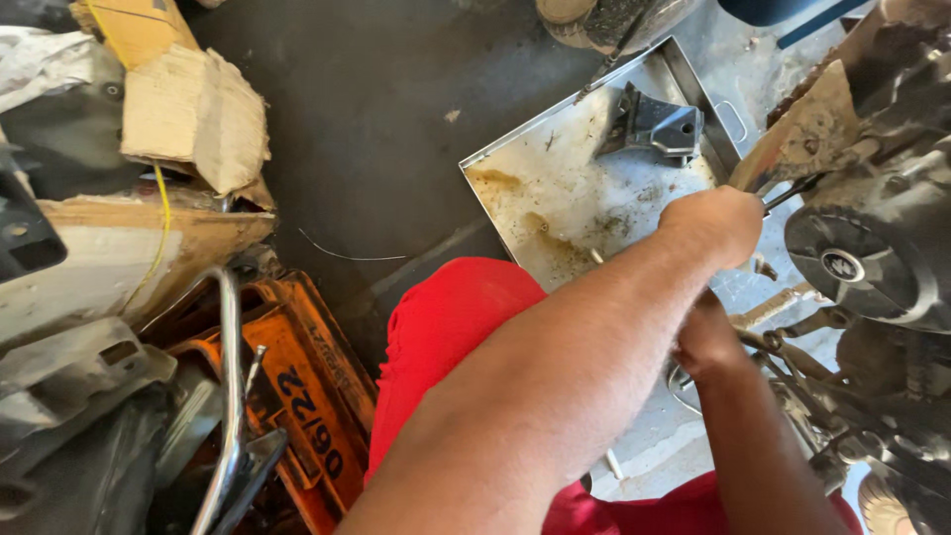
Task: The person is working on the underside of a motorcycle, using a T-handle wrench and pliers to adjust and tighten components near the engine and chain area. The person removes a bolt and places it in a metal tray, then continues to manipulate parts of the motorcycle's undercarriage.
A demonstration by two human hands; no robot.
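Slippage is the risk: the left hand (715, 226), fisted on a thin dark metal tool (790, 192), could skid off the grimy grey engine casing (872, 263) since both look oily. Arm stretched forward, wrist bent toward the casing. Right hand (705, 337), below the casing's left edge, grips something hidden; cannot tell what. Dirty steel tray (535, 183) lies left of the casing.

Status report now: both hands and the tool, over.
Left hand fisted on a slim tool aimed into the engine. Right hand low at the engine's underside, grip hidden. Metal tray with bracket alongside.
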